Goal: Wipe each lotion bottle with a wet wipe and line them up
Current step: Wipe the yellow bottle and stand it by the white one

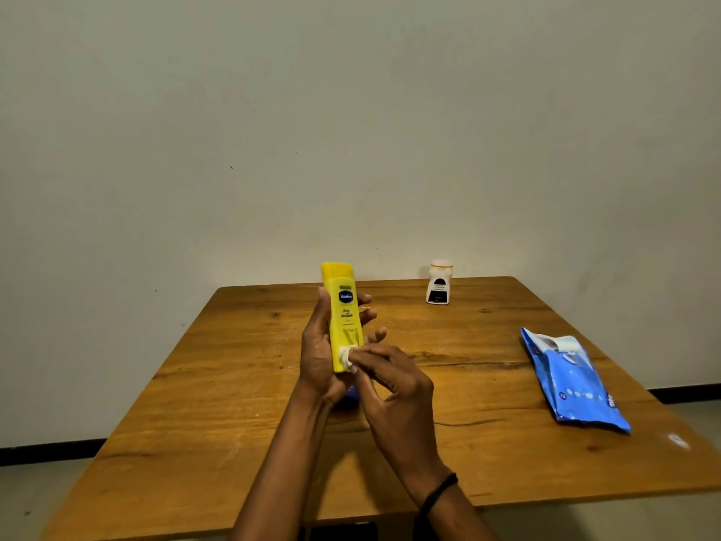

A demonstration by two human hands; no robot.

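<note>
left hand (318, 353) grips the yellow bottle (343, 318) upright above the surface (234, 384); right hand (390, 380) pinches a wipe (348, 359) against its lower end.

We hold the lotion bottle (343, 318) over the middle of the table (234, 384), our left hand (318, 353) on its left side and our right hand (394, 384) just to its right, pressing the wet wipe (348, 359) against its lower end. Behind it and to the right, a second bottle (439, 285) stands at the table's far edge, well apart from our hands. The wipe pack (573, 380) lies on the table's right side, nearer us than the second bottle.
</note>
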